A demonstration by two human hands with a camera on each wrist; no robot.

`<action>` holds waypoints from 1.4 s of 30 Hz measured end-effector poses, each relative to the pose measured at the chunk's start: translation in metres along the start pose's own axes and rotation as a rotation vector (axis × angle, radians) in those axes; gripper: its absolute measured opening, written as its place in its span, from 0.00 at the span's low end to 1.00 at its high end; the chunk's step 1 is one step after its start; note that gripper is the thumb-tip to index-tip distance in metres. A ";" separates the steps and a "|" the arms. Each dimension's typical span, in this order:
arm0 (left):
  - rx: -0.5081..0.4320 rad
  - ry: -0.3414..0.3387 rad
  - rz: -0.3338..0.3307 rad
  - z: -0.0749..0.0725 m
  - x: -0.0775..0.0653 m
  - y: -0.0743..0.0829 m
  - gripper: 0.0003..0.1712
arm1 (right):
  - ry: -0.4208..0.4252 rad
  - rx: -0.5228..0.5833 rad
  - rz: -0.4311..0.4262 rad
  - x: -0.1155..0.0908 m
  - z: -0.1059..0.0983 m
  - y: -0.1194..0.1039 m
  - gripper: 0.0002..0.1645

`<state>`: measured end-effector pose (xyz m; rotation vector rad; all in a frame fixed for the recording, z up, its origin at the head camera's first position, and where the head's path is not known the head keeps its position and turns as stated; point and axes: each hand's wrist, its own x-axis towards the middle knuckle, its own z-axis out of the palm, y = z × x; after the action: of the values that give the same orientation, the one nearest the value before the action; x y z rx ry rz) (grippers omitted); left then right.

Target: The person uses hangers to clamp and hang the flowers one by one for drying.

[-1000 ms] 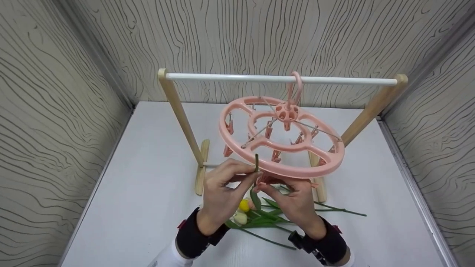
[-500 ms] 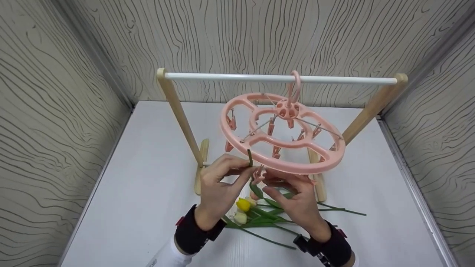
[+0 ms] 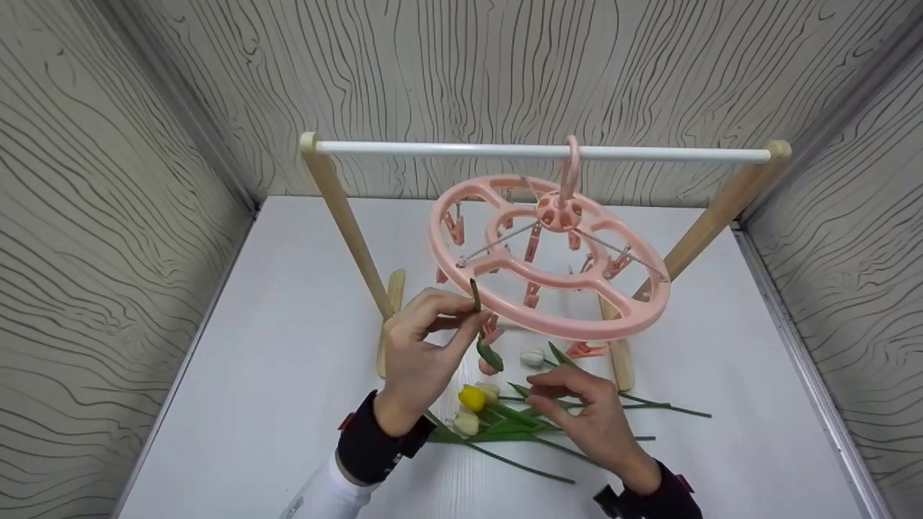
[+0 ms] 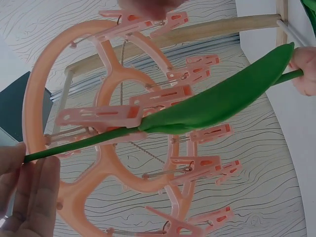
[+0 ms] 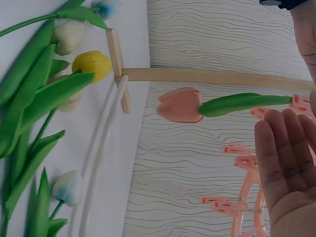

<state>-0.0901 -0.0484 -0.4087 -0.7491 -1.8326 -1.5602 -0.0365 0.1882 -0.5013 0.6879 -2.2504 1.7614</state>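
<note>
A pink tulip (image 5: 180, 104) hangs upside down under the near left rim of a pink round clip hanger (image 3: 548, 324). My left hand (image 3: 422, 360) pinches its stem (image 4: 81, 144) between thumb and fingers, with the cut end poking up above them. In the left wrist view, a pink clothespin (image 4: 101, 116) lies across the stem by the base of the leaf (image 4: 222, 101). My right hand (image 3: 588, 411), fingers loosely bent and holding nothing, is apart from the hanger, over the tulips on the table.
Several tulips lie on the white table (image 3: 288, 404), among them a yellow one (image 3: 472, 397) and a white one (image 3: 532, 357). The hanger hooks over the white bar (image 3: 433, 149) of a wooden-legged rack. More clothespins dangle around its rings.
My right hand has let go of the clothespin and drawn down and right, away from the hanger. My left hand has shifted slightly left and up with the stem; the hanger has turned a little.
</note>
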 end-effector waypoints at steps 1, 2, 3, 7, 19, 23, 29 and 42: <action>0.001 0.002 -0.001 0.000 0.000 -0.001 0.13 | -0.011 -0.013 0.019 -0.005 0.000 0.003 0.20; 0.000 0.001 -0.003 0.000 0.000 -0.001 0.12 | -0.021 -0.026 0.033 -0.009 0.000 0.007 0.20; -0.001 0.002 -0.005 0.000 0.000 -0.002 0.12 | -0.031 -0.042 0.044 -0.014 0.000 0.010 0.19; 0.008 0.003 0.000 -0.001 -0.002 -0.004 0.13 | -0.081 -0.104 0.140 -0.032 0.001 0.024 0.13; 0.049 0.018 -0.100 -0.010 -0.023 -0.014 0.14 | -0.413 -0.257 0.418 -0.060 0.008 0.058 0.13; 0.076 -0.013 -0.140 -0.013 -0.038 -0.022 0.14 | -0.479 -0.305 0.431 -0.070 0.012 0.067 0.11; 0.102 -0.091 -0.208 -0.020 -0.065 -0.032 0.12 | -0.553 -0.429 0.459 -0.081 0.012 0.073 0.10; 0.134 -0.360 -0.391 -0.019 -0.119 -0.049 0.06 | -0.569 -0.570 0.459 -0.090 0.011 0.080 0.09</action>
<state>-0.0476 -0.0776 -0.5285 -0.6699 -2.4421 -1.5892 0.0055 0.2129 -0.6123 0.6288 -3.3095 1.0100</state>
